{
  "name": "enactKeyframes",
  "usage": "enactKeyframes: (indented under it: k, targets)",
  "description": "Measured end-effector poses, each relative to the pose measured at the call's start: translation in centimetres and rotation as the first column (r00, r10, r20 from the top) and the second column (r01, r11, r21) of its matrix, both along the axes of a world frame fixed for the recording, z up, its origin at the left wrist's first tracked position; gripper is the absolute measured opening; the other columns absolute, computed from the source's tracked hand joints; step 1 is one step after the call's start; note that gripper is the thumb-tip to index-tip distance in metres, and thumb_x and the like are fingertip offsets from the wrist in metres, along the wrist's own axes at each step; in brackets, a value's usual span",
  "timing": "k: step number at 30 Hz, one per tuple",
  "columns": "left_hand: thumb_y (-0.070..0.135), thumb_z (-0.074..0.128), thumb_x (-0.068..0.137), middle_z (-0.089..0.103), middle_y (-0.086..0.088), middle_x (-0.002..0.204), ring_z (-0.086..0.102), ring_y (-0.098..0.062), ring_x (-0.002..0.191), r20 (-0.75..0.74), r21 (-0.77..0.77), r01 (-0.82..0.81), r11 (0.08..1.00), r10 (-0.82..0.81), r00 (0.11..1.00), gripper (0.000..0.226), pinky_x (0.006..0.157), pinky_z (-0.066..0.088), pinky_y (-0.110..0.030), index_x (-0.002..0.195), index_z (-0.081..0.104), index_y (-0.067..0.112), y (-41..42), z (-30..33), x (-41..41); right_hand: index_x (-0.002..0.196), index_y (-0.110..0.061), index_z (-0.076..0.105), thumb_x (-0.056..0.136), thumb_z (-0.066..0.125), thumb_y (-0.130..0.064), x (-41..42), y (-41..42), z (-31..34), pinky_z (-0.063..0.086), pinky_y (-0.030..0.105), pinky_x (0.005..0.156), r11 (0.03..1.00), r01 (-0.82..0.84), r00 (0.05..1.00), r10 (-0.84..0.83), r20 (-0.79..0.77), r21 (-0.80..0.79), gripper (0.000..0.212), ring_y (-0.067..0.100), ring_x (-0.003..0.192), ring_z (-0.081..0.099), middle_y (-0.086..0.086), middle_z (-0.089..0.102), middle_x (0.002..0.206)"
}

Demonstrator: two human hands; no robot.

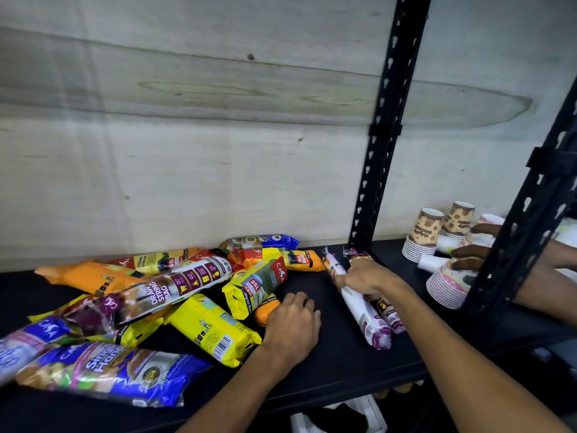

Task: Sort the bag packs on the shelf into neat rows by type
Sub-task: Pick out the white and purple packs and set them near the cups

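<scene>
A jumble of bag packs covers the left half of the black shelf [337, 360]: yellow packs [212, 329], orange packs [90, 276], blue packs [103, 373] and a purple drawstring-bag pack [156, 295]. Two purple-and-white packs [365, 314] lie side by side on the right of the shelf. My right hand [365, 278] is closed over these two packs near their far end. My left hand [292, 326] rests palm down on the shelf, fingers on a small orange pack [265, 309] at the pile's edge.
A black slotted upright [379, 135] stands behind the two purple packs. Past it, stacks of paper cups [427, 232] sit on the neighbouring shelf, where another person's hands [471, 254] are handling cups. A second upright [515, 254] crosses at the right. A plywood back wall closes off the shelf.
</scene>
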State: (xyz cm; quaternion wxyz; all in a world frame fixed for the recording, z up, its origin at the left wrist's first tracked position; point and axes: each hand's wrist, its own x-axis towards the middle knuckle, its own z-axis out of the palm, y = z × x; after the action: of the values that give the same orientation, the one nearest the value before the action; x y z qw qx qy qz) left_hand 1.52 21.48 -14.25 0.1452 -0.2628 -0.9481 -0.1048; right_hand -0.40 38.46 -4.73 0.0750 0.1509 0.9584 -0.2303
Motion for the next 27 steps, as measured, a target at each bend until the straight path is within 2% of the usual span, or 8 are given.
enactKeyframes:
  k: [3,4,5,6,7,13,22,27]
  targets:
    - [0.04,0.036,0.085,0.071,0.004,0.078,0.067,-0.013,0.069,-0.012,-0.034,-0.016,0.999,0.016,1.0,0.048,0.053,0.055,-0.021,0.078,0.078,0.019,0.1,0.0,0.0,0.072,-0.01,0.045,0.09,0.058,-0.033,0.5,0.6,0.2,0.033,0.031,0.056,0.998,0.007,1.0,-0.007,-0.003,-0.061,0.031,0.016,0.054,0.041,0.008,0.04,0.066]
    - [0.039,0.04,0.085,0.071,0.003,0.079,0.068,-0.013,0.07,0.007,-0.042,-0.012,0.999,0.012,1.0,0.044,0.054,0.055,-0.022,0.08,0.078,0.018,0.0,0.1,0.0,0.079,-0.002,0.051,0.093,0.055,-0.033,0.7,0.9,0.1,0.041,0.033,0.061,0.996,0.005,1.0,-0.005,-0.001,-0.094,0.034,0.02,0.06,0.051,0.016,0.045,0.069]
    - [0.039,0.045,0.084,0.071,0.002,0.08,0.068,-0.014,0.071,0.032,-0.045,-0.013,0.999,0.014,0.999,0.04,0.055,0.056,-0.023,0.081,0.079,0.018,0.0,0.1,0.1,0.094,0.004,0.057,0.094,0.053,-0.034,0.7,1.3,-0.1,0.049,0.037,0.07,0.991,0.003,1.0,-0.003,0.0,-0.131,0.037,0.024,0.07,0.06,0.029,0.059,0.113]
    - [0.04,0.049,0.083,0.072,0.002,0.081,0.068,-0.014,0.072,0.041,-0.053,-0.013,0.998,0.015,0.999,0.037,0.056,0.056,-0.023,0.082,0.079,0.017,0.0,0.3,0.2,0.106,0.003,0.057,0.094,0.052,-0.034,0.7,1.6,-0.4,0.053,0.042,0.076,0.986,0.001,1.0,-0.001,0.003,-0.164,0.04,0.026,0.078,0.064,-0.004,0.057,0.09]
    - [0.04,0.051,0.083,0.072,0.001,0.084,0.068,-0.015,0.075,0.031,-0.066,-0.017,0.998,0.019,0.999,0.036,0.059,0.056,-0.023,0.085,0.079,0.017,0.0,0.5,0.3,0.109,-0.002,0.056,0.093,0.05,-0.035,0.6,2.0,-0.7,0.055,0.047,0.082,0.984,-0.005,1.0,0.005,-0.001,-0.179,0.037,0.025,0.082,0.066,0.02,0.069,0.099]
    - [0.038,0.032,0.103,0.056,-0.008,0.133,0.051,-0.023,0.121,0.021,-0.05,-0.009,0.999,0.01,1.0,0.048,0.097,0.047,-0.034,0.133,0.057,0.01,0.0,0.7,0.6,0.131,-0.012,0.049,0.1,0.045,-0.022,0.9,1.2,-0.7,0.052,0.034,0.086,0.995,-0.054,0.998,0.057,-0.037,0.084,0.033,0.025,0.106,0.063,0.011,0.061,0.125]
    - [0.04,0.045,0.094,0.069,-0.001,0.108,0.063,-0.017,0.099,0.049,-0.038,-0.01,0.999,0.012,0.999,0.04,0.081,0.055,-0.027,0.108,0.075,0.016,0.0,0.9,0.7,0.125,-0.011,0.056,0.097,0.054,-0.022,0.3,1.3,-1.1,0.051,0.034,0.083,0.971,-0.061,0.996,0.075,-0.052,0.231,0.03,0.027,0.105,0.061,0.011,0.061,0.123]
    - [0.035,0.034,0.103,0.045,-0.008,0.145,0.04,-0.026,0.132,0.124,-0.02,-0.016,1.0,0.018,0.992,0.049,0.107,0.039,-0.036,0.145,0.043,0.011,0.6,1.5,0.5,0.122,-0.015,0.062,0.096,0.058,-0.026,0.3,2.2,-1.2,0.05,0.034,0.084,0.957,-0.066,0.983,0.11,-0.145,0.283,0.029,0.025,0.106,0.061,0.008,0.064,0.124]
